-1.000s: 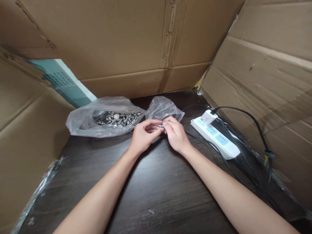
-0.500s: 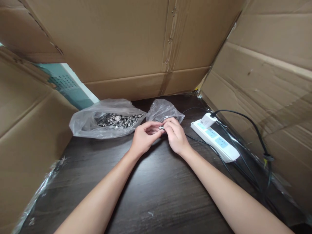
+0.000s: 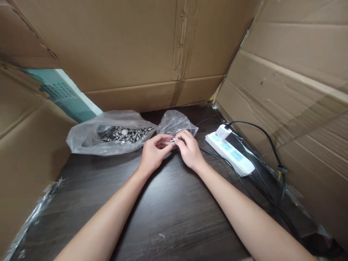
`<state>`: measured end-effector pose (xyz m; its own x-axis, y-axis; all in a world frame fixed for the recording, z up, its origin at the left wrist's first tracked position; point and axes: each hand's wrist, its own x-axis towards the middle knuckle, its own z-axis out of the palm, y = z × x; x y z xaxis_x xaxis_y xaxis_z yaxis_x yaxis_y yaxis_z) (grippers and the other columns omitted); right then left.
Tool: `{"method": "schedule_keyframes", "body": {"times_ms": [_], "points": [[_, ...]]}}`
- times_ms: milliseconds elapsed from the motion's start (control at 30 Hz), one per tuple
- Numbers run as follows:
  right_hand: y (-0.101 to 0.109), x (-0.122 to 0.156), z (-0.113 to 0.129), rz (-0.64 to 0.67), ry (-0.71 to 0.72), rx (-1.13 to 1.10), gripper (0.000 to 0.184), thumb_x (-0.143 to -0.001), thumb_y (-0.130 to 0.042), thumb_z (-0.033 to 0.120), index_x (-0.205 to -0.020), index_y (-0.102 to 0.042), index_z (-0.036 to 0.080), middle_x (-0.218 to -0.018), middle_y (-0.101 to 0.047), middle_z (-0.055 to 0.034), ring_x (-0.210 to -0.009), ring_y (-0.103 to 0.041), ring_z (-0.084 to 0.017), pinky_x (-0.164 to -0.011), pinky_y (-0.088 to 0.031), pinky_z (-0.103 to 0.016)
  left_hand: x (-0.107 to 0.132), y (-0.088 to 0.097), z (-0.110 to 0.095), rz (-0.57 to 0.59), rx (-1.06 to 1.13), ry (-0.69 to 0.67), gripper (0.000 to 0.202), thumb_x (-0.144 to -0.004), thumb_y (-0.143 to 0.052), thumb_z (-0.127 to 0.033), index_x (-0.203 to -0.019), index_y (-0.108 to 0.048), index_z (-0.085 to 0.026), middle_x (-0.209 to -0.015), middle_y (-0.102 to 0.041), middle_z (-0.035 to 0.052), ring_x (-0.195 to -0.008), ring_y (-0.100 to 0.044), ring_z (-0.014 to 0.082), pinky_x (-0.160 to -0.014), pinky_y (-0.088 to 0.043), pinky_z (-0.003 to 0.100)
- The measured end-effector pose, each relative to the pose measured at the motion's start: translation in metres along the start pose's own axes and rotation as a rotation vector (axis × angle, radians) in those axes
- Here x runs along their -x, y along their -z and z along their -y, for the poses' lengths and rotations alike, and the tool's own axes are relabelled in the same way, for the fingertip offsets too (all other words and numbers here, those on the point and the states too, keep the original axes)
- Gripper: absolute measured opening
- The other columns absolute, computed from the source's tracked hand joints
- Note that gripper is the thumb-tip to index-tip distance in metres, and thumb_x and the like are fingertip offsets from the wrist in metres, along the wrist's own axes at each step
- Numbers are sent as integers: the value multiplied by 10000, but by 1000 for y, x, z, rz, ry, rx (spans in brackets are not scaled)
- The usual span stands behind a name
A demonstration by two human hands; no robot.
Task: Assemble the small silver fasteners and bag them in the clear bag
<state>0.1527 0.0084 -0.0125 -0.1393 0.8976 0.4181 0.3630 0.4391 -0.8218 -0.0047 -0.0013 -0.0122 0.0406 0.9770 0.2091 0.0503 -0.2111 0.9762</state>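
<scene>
Both hands pinch one small metal fastener point(image 3: 173, 139).
My left hand point(image 3: 153, 154) and right hand point(image 3: 189, 151) meet fingertip to fingertip, both clamped on it. Its long axis seems to run hand to hand. The bag of screws point(image 3: 119, 135) lies just left on the dark table point(image 3: 174, 203).

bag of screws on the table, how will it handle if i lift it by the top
Probably heavy for its size: the bag of screws holds a dense heap of metal pieces. Likely floppy, since its thin clear film lies crumpled and slumped on the table. The loose pieces would probably shift as it rises.
</scene>
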Motion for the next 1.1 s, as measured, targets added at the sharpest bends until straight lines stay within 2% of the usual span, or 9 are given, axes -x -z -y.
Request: {"method": "schedule_keyframes", "body": {"times_ms": [233, 500, 667, 767, 867, 1100], "points": [[-6, -2, 0, 11, 19, 98, 124, -929, -443, 258, -815, -482, 228, -955, -602, -72, -975, -533, -242, -927, -423, -405, -1, 1, 0, -5, 0, -1, 309, -741, -810, -338, -976, -765, -142, -915, -777, 80, -793, -728, 170, -776, -610, 280], [-6, -12, 5, 50, 121, 312, 272, -992, -419, 295, -734, -466, 223, -943, -595, -90, -943, -497, -257, -898, -401, -441, 0, 3, -2, -33, 24, -14, 283, -742, -795, -309, -965, -761, -138, -934, -776, 84, -786, -712, 161, -776, -600, 278], [-4, -5, 3, 12, 117, 239, 371, -1041, -368, 332, -726, -524, 216, -900, -613, -79, -915, -515, -243, -871, -402, -430, 0, 3, -2, -4, 47, 2, 322, -734, -824, -341, -974, -770, -134, -896, -772, 79, -782, -706, 163, -778, -601, 286], [-2, -3, 3, -16, 109, 205, 233, -989, -415, 262, -791, -528, 217, -941, -623, -75, -926, -523, -242, -883, -404, -427, -1, 3, -1, -6, 62, 8, 356, -720, -847, -358, -986, -776, -132, -914, -775, 83, -798, -712, 170, -803, -607, 297], [-1, -2, 2, 15, 117, 178, 118, -927, -461, 214, -826, -520, 221, -965, -624, -73, -941, -524, -248, -887, -412, -424, -1, 3, -1, -2, 61, 1, 339, -736, -842, -357, -986, -780, -137, -928, -777, 85, -809, -715, 173, -805, -610, 299], [-2, -2, -1, -7, 136, 153, 326, -991, -428, 239, -679, -518, 210, -871, -611, -72, -904, -518, -230, -876, -414, -418, 1, 2, -1, 60, 19, -13, 311, -745, -839, -320, -990, -784, -138, -930, -779, 81, -807, -716, 165, -791, -611, 282]]}}
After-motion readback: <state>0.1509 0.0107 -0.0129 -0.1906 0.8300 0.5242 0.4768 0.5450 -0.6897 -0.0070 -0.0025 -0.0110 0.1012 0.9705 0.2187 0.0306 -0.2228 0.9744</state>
